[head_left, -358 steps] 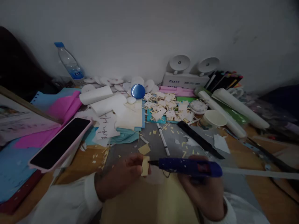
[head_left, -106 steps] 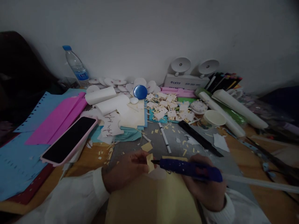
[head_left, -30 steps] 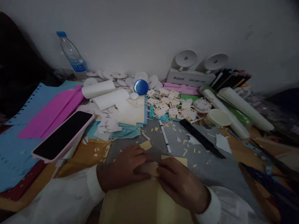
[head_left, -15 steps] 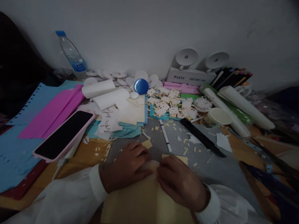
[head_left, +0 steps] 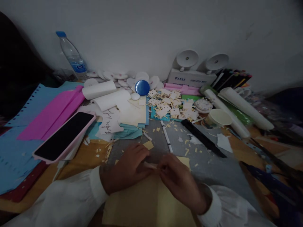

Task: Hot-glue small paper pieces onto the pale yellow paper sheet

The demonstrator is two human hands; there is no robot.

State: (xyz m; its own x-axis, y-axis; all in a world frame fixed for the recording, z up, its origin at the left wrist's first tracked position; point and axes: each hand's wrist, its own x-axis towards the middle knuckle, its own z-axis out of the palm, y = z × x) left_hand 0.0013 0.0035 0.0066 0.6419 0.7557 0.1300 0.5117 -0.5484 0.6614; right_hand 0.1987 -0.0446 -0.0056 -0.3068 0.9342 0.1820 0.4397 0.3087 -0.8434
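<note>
My left hand is closed, its thumb and fingers around one end of a small pale paper piece. At the other end of it, my right hand pinches with curled fingers; its fingertips are partly hidden. Both hands are just above a large pale yellow sheet at the near edge. Behind the left fingers lies a small yellow paper scrap, and a yellow square sits behind the right hand. A white pen lies on the grey mat beyond them.
Beyond are many small square paper figures, a paper cup and a black bar-shaped object. On the left lie a phone and pink paper. A water bottle leans by the wall.
The pale piece between my hands has tilted and now shows as a thin strip. My right fingers have curled and turned inward, while the left hand has moved only slightly.
</note>
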